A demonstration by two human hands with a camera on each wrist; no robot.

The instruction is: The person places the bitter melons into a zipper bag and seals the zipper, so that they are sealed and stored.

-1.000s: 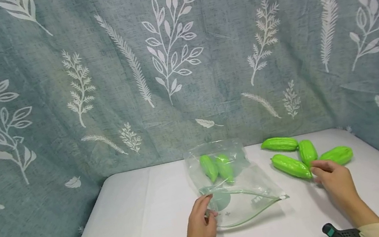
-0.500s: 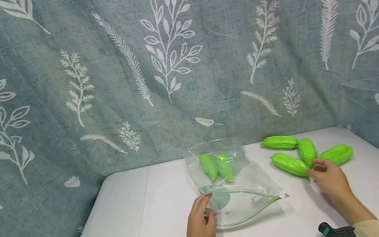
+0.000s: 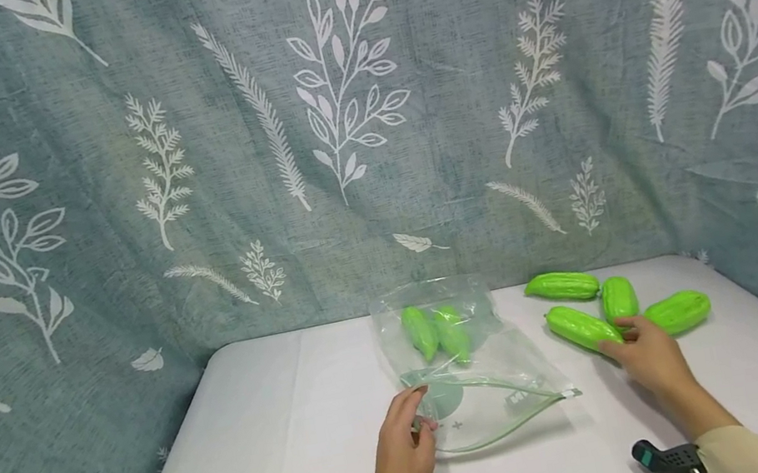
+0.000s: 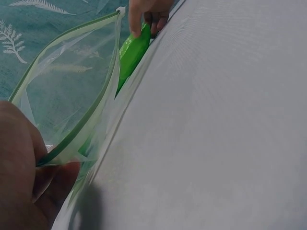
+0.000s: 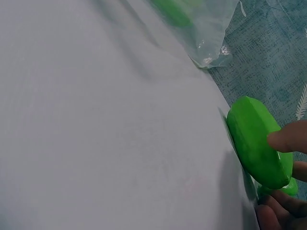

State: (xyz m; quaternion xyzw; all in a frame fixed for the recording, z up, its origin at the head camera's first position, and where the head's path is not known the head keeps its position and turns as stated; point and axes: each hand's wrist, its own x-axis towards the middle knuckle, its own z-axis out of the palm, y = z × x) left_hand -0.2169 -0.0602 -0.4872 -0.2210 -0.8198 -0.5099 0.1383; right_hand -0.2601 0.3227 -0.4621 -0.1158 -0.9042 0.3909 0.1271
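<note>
A clear zip bag [image 3: 489, 428] with a green-edged mouth lies on the white table, its mouth spread toward me. Two bright green ridged gourds [image 3: 421, 334] are inside its far part. My left hand [image 3: 402, 454] pinches the left side of the mouth, as the left wrist view shows at the green zip strip [image 4: 91, 112]. On the right, my right hand [image 3: 650, 358] holds the near end of a loose green gourd [image 3: 579, 325]. In the right wrist view the thumb [image 5: 290, 136] lies on this gourd [image 5: 252, 134], with the other fingers partly hidden on its far side.
Behind the held gourd lie three more green gourds: one at the back [image 3: 561, 286], one in the middle [image 3: 618, 297] and one to the right [image 3: 678, 312]. A patterned blue-green curtain [image 3: 223, 171] hangs behind and beside the table [image 3: 268, 425].
My right hand has shifted slightly left and its fingers have come over the near end of the front gourd. The left hand and the bag have stayed in place.
</note>
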